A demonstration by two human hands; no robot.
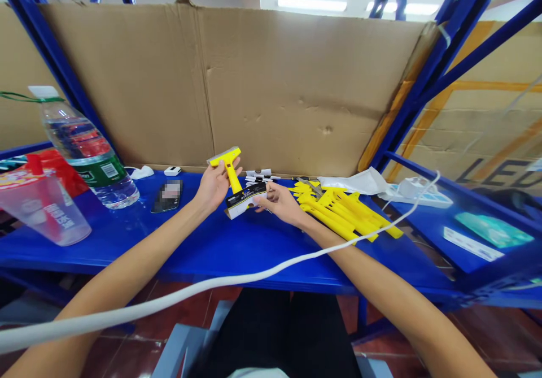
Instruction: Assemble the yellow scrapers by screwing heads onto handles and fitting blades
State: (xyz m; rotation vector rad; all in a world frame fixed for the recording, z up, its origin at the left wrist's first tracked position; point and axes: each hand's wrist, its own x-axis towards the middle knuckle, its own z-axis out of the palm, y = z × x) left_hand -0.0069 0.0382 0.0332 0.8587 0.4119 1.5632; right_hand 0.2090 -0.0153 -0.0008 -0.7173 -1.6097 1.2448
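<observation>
A yellow scraper [232, 176] with a wide head is gripped near its head by my left hand [214, 185]. Its handle points down toward a small black-and-white cardboard sleeve [247, 199], which my right hand [278, 203] pinches at its right end. The handle's lower end meets the sleeve's upper edge; whether it is inside I cannot tell. To the right of my right hand lies a pile of several yellow scrapers [345, 211] on the blue table [212, 248]. Small black-and-white pieces [258, 176] lie behind the sleeve.
A water bottle [95, 152] and a clear plastic cup [51, 211] stand at the left, near a phone [167, 196]. Cardboard [271, 90] walls the back. A white cable [254, 276] crosses the view in front of my forearms. A power strip [423, 194] lies at the right.
</observation>
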